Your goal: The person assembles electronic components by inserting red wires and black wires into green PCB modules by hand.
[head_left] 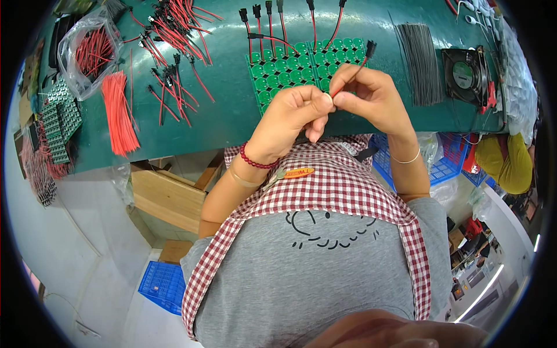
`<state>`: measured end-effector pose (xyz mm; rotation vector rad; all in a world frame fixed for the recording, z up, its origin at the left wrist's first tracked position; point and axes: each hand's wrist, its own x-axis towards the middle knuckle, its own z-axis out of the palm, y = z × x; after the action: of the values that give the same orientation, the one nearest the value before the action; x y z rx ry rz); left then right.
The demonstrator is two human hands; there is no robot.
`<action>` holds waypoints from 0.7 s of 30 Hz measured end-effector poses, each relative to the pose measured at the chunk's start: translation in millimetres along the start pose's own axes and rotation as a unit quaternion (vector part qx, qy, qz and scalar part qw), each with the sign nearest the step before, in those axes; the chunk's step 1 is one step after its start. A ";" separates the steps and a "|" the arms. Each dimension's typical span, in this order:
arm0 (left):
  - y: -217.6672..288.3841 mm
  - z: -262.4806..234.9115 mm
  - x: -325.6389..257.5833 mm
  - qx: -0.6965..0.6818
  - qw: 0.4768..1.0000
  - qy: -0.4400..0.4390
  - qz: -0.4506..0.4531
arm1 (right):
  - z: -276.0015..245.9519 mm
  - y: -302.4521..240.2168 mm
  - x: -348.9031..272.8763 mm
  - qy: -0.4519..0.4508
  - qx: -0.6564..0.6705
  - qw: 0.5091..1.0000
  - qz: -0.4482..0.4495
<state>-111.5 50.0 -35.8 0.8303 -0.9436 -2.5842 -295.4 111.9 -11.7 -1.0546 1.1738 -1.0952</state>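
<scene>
My left hand [293, 116] and my right hand [371, 95] meet above the near edge of a green worktable [232, 116]. Together they pinch a thin red and black wire lead [355, 72] that ends in a small black connector [370, 49] pointing up and away. The fingertips of both hands close on the lead's lower end. Just beyond the hands lie two green panels of round circuit boards [290, 66]. A red bead bracelet circles my left wrist and a thin bangle my right.
Finished red leads with black connectors [174, 35] lie scattered at the back left, and a row of them at the back centre [278, 23]. A bundle of red wires [119, 113], a bag of wires [90, 52], grey wires [419, 61], a black fan [464, 75] and blue crates [165, 284] surround me.
</scene>
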 end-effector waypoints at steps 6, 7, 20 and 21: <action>-6.0 -3.8 0.1 -0.222 0.944 -0.202 -0.134 | -9.9 -12.5 -1.4 -0.080 0.015 0.997 0.012; -5.5 -2.1 -0.4 -0.223 0.944 -0.203 -0.133 | -13.1 -13.2 -0.9 -0.080 0.015 0.997 0.013; 52.8 -75.6 -43.2 0.487 0.711 0.453 0.229 | -63.0 27.0 40.0 0.159 -0.282 0.946 -0.033; 59.3 -82.2 -47.1 0.623 0.576 0.499 0.175 | -64.7 29.2 40.0 0.160 -0.287 0.944 -0.035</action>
<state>-21.7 -16.1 -28.2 1.7627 -2.0118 -0.3986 -354.9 74.0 -52.7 -1.4008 1.7999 -1.0251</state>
